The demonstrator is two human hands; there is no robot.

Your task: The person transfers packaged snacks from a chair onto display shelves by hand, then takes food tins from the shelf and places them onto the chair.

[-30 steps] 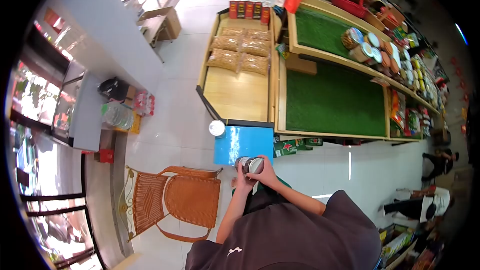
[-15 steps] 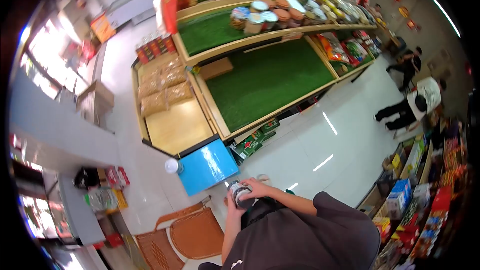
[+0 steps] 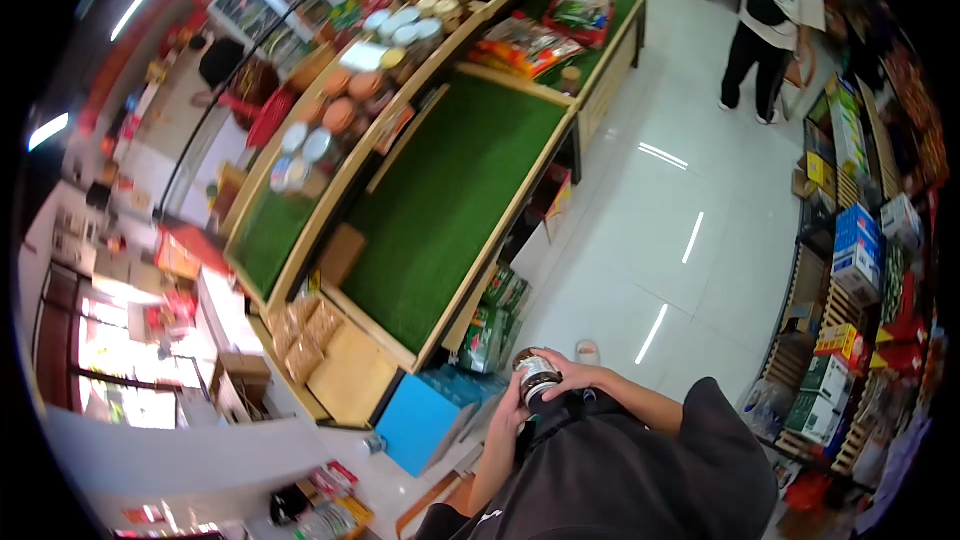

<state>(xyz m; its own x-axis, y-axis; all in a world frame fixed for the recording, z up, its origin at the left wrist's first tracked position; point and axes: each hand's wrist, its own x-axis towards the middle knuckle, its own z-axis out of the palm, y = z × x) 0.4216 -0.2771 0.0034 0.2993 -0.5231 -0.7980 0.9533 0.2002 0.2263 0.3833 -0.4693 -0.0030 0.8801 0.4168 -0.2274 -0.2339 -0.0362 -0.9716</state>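
Observation:
A dark glass jar point(image 3: 538, 376) with a pale label is held in front of my body, between both hands. My left hand point(image 3: 507, 410) wraps its lower left side. My right hand point(image 3: 566, 373) grips it from the right, with fingers near the top end. Fingers of both hands partly hide the jar. Just left of the hands is a blue flat-topped box point(image 3: 410, 422), with a small can point(image 3: 374, 443) on the floor beside it.
A green-lined display stand point(image 3: 450, 180) runs ahead, with jars point(image 3: 340, 116) on its upper tier and bagged goods point(image 3: 307, 335) at its near end. Green cartons point(image 3: 487, 337) sit beneath. Stocked shelves point(image 3: 835, 380) line the right. A person point(image 3: 770, 35) stands up the aisle.
My view has swung to the right, so the stand now slants and more of the aisle shows. Both hands still hold the jar, which appears tilted differently.

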